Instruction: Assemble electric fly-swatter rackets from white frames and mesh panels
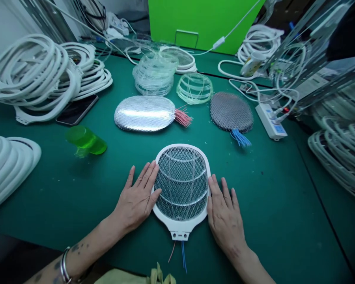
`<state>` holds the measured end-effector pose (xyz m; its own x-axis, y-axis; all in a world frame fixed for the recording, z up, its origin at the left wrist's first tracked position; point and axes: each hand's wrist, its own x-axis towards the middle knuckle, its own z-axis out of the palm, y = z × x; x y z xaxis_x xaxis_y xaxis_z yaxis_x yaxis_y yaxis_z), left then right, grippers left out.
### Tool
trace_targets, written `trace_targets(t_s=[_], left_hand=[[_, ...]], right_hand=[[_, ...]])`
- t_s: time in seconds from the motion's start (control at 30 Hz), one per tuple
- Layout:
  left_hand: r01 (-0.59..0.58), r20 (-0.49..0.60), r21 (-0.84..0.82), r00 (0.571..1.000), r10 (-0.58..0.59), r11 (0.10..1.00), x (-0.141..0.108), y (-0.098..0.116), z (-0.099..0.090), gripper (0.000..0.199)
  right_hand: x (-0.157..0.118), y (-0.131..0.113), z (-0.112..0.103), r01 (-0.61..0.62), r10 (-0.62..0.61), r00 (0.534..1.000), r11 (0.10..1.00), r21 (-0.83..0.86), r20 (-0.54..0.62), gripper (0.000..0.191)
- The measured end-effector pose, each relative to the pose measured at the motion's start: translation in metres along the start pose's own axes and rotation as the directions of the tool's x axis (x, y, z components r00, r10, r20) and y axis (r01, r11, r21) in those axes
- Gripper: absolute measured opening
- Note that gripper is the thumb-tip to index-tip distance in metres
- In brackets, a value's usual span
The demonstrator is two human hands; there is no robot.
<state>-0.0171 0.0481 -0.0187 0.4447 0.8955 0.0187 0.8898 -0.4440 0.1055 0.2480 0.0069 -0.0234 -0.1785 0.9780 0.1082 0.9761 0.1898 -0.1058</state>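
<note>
A white oval frame (181, 225) with metal mesh and clear ribs inside lies flat on the green table, its narrow neck toward me. One red wire and blue wires stick out below the neck. My left hand (136, 201) lies against the frame's left edge, fingers spread, thumb over the rim. Along the right edge rests my right hand (226, 215), fingers stretched out and the palm down. Beyond the frame are a stack of silver mesh sheets (144, 113) with red wires and a stack of darker mesh sheets (231, 111) with blue wires.
White frames (32, 75) are piled at the left, near a phone (77, 109) and a green roll (87, 140). Clear ring parts (155, 73) stand at the back. A power strip (271, 121) lies at the right, with more frames (340, 154) beyond it.
</note>
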Motion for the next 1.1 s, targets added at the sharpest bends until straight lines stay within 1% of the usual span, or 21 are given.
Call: trace_targets(t_s=[0.07,0.13,0.17,0.23,0.27,0.33,0.37,0.4,0.47,0.5,0.6,0.7,0.73,0.8,0.87,0.9,0.93,1.0,1.1], left_hand=[[0.002,-0.003,0.004,1.000,-0.002,1.000,0.000,0.000,0.002,0.065],[-0.014,-0.003,0.009,1.000,0.014,1.000,0.000,0.000,0.003,0.066],[-0.023,-0.005,0.012,1.000,0.023,1.000,0.000,0.000,0.003,0.067],[-0.035,-0.014,0.019,0.999,0.035,0.999,0.000,0.000,0.003,0.068],[-0.040,-0.020,0.022,0.999,0.041,0.999,0.000,-0.001,0.002,0.068],[-0.044,-0.032,0.023,0.998,0.045,0.999,0.000,-0.001,0.002,0.068],[-0.044,-0.036,0.023,0.998,0.045,0.999,0.000,-0.001,0.002,0.068],[-0.042,-0.039,0.022,0.998,0.043,0.999,0.001,0.000,0.002,0.067],[-0.040,-0.040,0.017,0.998,0.041,0.999,0.001,0.000,0.004,0.067],[-0.039,-0.041,0.015,0.998,0.040,0.999,0.001,0.001,0.006,0.067],[-0.039,-0.052,0.007,0.998,0.040,0.999,-0.001,-0.001,0.007,0.067],[-0.061,-0.055,-0.021,0.997,0.060,0.998,0.000,-0.005,-0.002,0.068],[-0.060,-0.052,-0.036,0.997,0.058,0.998,0.002,-0.006,-0.007,0.066],[-0.020,-0.057,-0.078,0.998,0.016,0.997,0.012,-0.008,-0.019,0.060],[0.015,-0.086,-0.116,0.996,-0.025,0.993,0.028,-0.008,-0.025,0.056],[0.006,-0.107,-0.124,0.994,-0.019,0.992,0.037,-0.007,-0.025,0.058],[-0.022,-0.127,-0.122,0.992,0.007,0.992,0.047,-0.007,-0.023,0.060],[-0.093,-0.147,-0.104,0.986,0.078,0.990,0.062,-0.006,-0.012,0.065],[-0.117,-0.131,-0.096,0.986,0.104,0.988,0.070,-0.009,0.004,0.066]], right_hand=[[0.000,0.000,-0.001,0.001,-0.001,1.000,1.000,0.016,0.012,0.056],[0.001,0.001,-0.005,-0.013,0.009,0.998,0.998,0.059,0.060,0.053],[0.002,0.001,-0.008,-0.036,0.029,0.996,0.996,0.078,0.090,0.052],[0.007,-0.003,-0.014,-0.124,0.114,0.986,0.989,0.084,0.122,0.052],[0.010,-0.007,-0.016,-0.170,0.161,0.981,0.983,0.071,0.110,0.055],[0.019,-0.016,-0.017,-0.215,0.213,0.976,0.976,0.040,0.041,0.072],[0.023,-0.021,-0.015,-0.197,0.197,0.980,0.980,0.034,0.009,0.081],[0.027,-0.025,-0.012,-0.154,0.154,0.988,0.987,0.036,-0.005,0.086],[0.032,-0.031,-0.004,-0.065,0.065,0.998,0.996,0.057,0.011,0.086],[0.033,-0.032,0.000,-0.042,0.041,0.999,0.997,0.066,0.024,0.084],[0.033,-0.031,0.007,-0.038,0.036,0.999,0.998,0.054,0.030,0.087],[0.032,-0.029,0.007,-0.020,0.019,0.999,0.999,0.034,0.035,0.089],[0.032,-0.029,0.007,-0.018,0.017,0.999,0.999,0.029,0.039,0.090],[0.032,-0.028,0.006,-0.023,0.022,0.999,1.000,0.016,0.044,0.090],[0.033,-0.029,0.006,-0.026,0.026,0.998,1.000,0.005,0.048,0.090],[0.033,-0.029,0.006,-0.026,0.026,0.998,1.000,0.003,0.051,0.090],[0.033,-0.029,0.007,-0.027,0.027,0.998,1.000,0.003,0.054,0.090],[0.034,-0.029,0.007,-0.031,0.030,0.998,0.999,0.010,0.061,0.089],[0.034,-0.028,0.008,-0.046,0.043,0.996,0.999,0.028,0.078,0.088]])
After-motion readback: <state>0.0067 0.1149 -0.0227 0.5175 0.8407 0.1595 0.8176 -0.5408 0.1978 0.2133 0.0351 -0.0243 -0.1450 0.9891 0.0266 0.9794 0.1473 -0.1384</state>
